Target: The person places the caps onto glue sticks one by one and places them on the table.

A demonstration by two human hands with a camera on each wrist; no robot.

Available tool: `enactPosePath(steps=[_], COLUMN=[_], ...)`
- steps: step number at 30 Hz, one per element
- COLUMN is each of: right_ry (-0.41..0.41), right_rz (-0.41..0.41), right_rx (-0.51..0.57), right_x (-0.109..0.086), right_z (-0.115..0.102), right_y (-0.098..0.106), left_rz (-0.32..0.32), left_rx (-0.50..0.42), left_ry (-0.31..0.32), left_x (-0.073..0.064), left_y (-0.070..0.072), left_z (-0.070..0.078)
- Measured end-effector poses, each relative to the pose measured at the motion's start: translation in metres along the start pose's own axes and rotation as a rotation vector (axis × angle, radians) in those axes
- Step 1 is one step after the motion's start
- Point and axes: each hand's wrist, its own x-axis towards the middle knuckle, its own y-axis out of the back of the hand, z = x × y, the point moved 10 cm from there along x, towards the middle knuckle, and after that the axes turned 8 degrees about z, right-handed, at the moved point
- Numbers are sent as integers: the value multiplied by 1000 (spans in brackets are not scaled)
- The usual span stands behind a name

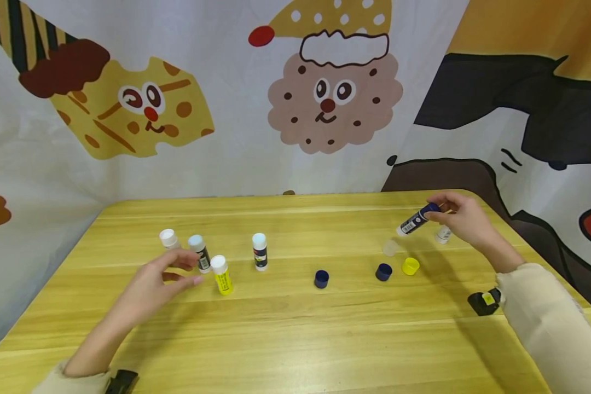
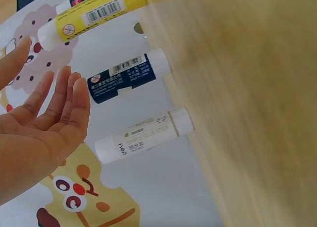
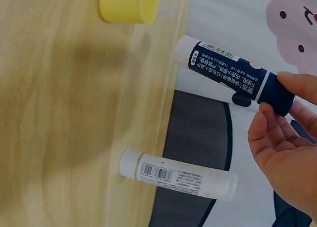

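Note:
My right hand (image 1: 460,216) pinches a navy glue stick (image 1: 413,221) by its dark blue cap, the white end slanting down and leftward above the table. In the right wrist view, thumb and fingers grip that cap (image 3: 275,93). A white glue stick (image 3: 178,175) stands beside this hand. My left hand (image 1: 152,284) has its fingers loosely extended and holds nothing. It is near a yellow glue stick (image 1: 223,278), a navy glue stick (image 1: 202,257) and a white glue stick (image 1: 169,239), all upright. Another navy glue stick (image 1: 260,253) stands farther right.
Loose caps lie mid-table and to the right: a dark blue cap (image 1: 321,279), another dark blue cap (image 1: 383,272), a yellow cap (image 1: 411,266) and a pale translucent cap (image 1: 390,248). A printed curtain (image 1: 236,137) hangs behind the wooden table (image 1: 276,339).

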Motion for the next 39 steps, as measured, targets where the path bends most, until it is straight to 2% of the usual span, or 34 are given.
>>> enactPosePath(steps=[11,17,23,30,39], right_ry=[-34,-27,-48,-34,-37], right_rz=[-7,4,15,-6,-11], right_rx=[-35,-45,-18,-46,-12], right_x=[2,4,9,7,7], right_z=[14,17,31,18,19], right_y=[-8,-10,-15,-16,-21], left_rz=[-16,-25,-63,-96,-135], left_rx=[-14,-1,-6,-16,-35], left_ry=[0,14,23,43,30], left_x=[1,3,6,11,14], left_y=[-6,-7,-10,-13,-20], left_z=[-4,-6,-7,-6,-5])
